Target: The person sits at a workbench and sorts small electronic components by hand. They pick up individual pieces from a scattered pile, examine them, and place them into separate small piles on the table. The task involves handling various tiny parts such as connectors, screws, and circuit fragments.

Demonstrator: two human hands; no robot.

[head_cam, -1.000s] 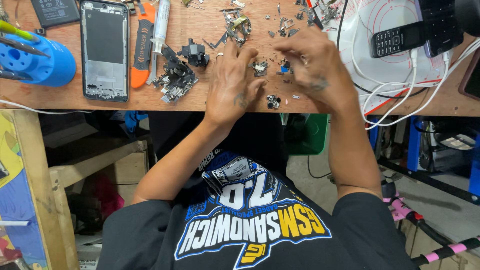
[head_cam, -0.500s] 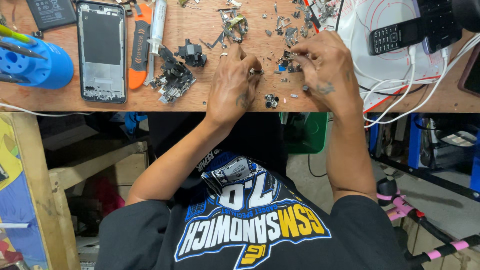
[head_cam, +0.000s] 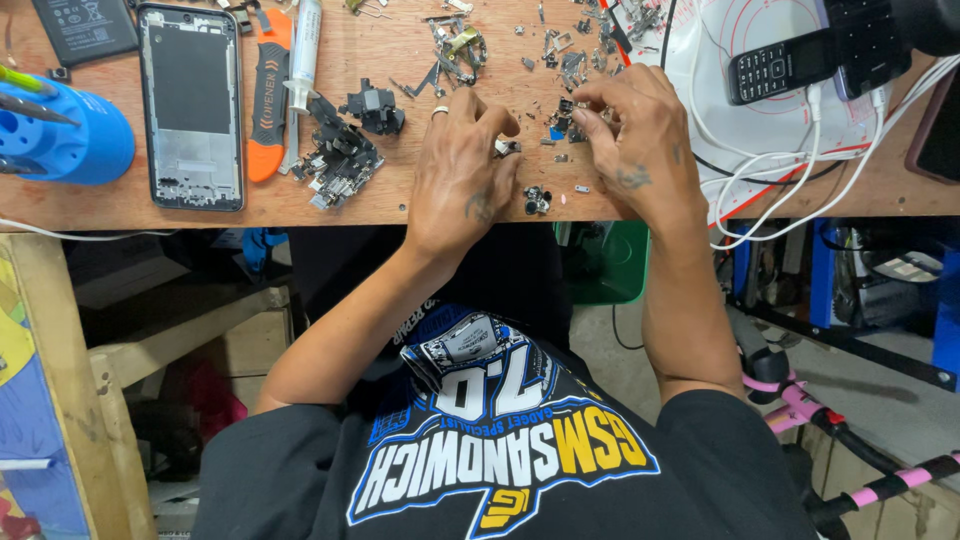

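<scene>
My left hand (head_cam: 458, 172) rests on the wooden workbench (head_cam: 400, 205) with its fingers curled; thumb and forefinger pinch a small metal phone part (head_cam: 506, 148). My right hand (head_cam: 635, 140) lies just to the right, its fingertips closed on a tiny component (head_cam: 572, 112) among scattered metal scraps and screws (head_cam: 560, 65). A small round camera module (head_cam: 537, 200) lies between the hands near the bench edge. A ring sits on one left finger.
A stripped phone frame (head_cam: 190, 105), an orange utility knife (head_cam: 268, 110), a syringe tube (head_cam: 303, 55) and a pile of dark phone parts (head_cam: 340, 160) lie left. A blue tool holder (head_cam: 65, 140) stands far left. A black keypad phone (head_cam: 785, 65) and white cables (head_cam: 800, 170) are right.
The fingers of both hands were spread over the scraps; now they are curled and pinching small parts. The hands have drawn slightly toward the bench edge.
</scene>
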